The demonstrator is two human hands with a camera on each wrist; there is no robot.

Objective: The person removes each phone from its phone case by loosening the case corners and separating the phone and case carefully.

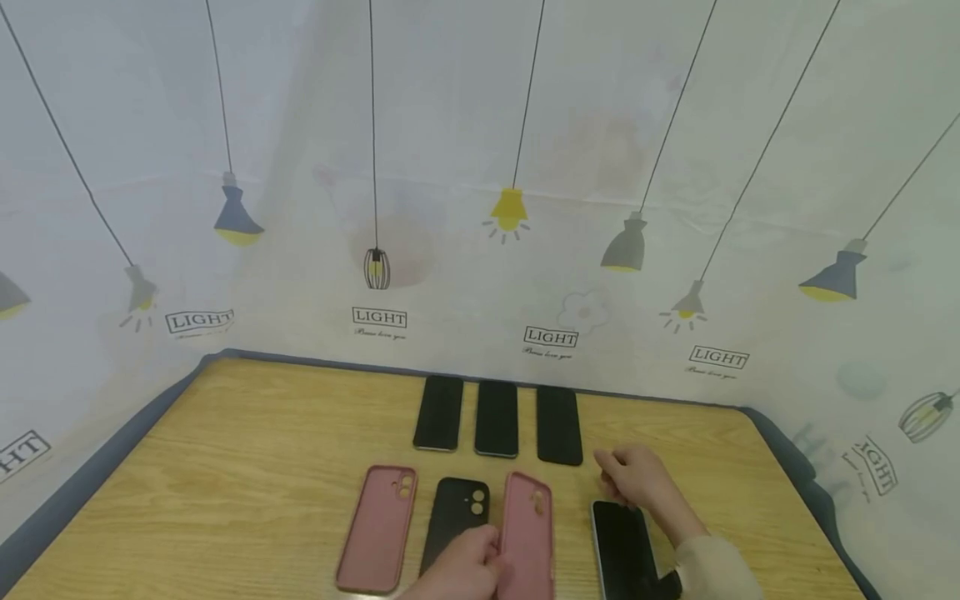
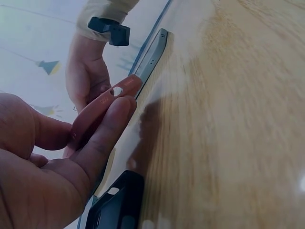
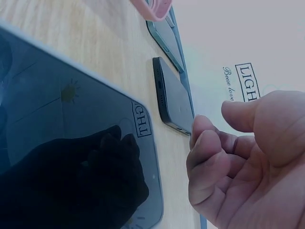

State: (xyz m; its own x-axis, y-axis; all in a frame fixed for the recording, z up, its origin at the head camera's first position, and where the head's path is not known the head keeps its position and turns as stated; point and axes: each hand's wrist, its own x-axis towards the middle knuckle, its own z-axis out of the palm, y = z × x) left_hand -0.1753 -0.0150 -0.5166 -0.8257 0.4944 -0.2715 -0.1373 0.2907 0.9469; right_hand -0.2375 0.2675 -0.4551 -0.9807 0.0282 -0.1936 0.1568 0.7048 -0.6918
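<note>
My left hand (image 1: 461, 571) grips a pink phone case (image 1: 527, 525) by its left edge. In the left wrist view the case (image 2: 97, 112) is tilted up off the table, pinched between thumb and fingers, with an oval slot in its side. A black phone case (image 1: 454, 510) lies just left of it, partly hidden by the left hand. My right hand (image 1: 641, 479) hovers at the top end of a phone (image 1: 622, 546) with a dark screen and pale frame. Its fingers are loosely curled and hold nothing; the screen (image 3: 66, 129) reflects the hand in the right wrist view.
Another pink phone case (image 1: 377, 529) lies at the left of the black one. Along the back edge of the wooden table (image 1: 247, 467) are three dark phones, the left (image 1: 439, 414), middle (image 1: 497, 418) and right (image 1: 558, 425). A lamp-printed curtain (image 1: 450, 125) surrounds the table.
</note>
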